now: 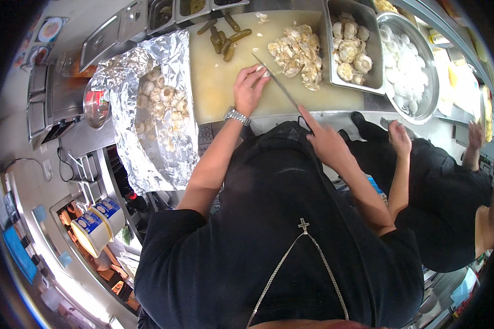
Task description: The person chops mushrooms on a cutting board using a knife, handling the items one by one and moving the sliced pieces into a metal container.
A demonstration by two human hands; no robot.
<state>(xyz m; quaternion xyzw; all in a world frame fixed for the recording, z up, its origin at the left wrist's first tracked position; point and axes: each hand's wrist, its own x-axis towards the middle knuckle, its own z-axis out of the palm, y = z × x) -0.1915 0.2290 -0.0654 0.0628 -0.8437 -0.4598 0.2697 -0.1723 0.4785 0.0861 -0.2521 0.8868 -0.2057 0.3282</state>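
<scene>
With its fingertips, my left hand (250,88) pinches a small white garlic piece (263,72) over the cutting board (214,100). A long kitchen knife (280,87) is gripped in my right hand (327,142), its blade slanting up to the left beside that piece. Beyond my hands, a heap of garlic skins and cloves (298,53) lies on the board, with several pickles (226,39) to its left. At the left stands a foil-lined tray (127,111) of garlic bulbs (164,98). A steel pan (376,49) at the right holds roasted-looking garlic bulbs (350,51).
A large metal bowl (434,82) of white, egg-like items in liquid stands at the far right. A co-worker's hand (399,140) is close to my right arm. Steel inserts (177,10) line the back, and a clear round container (96,109) stands left of the foil.
</scene>
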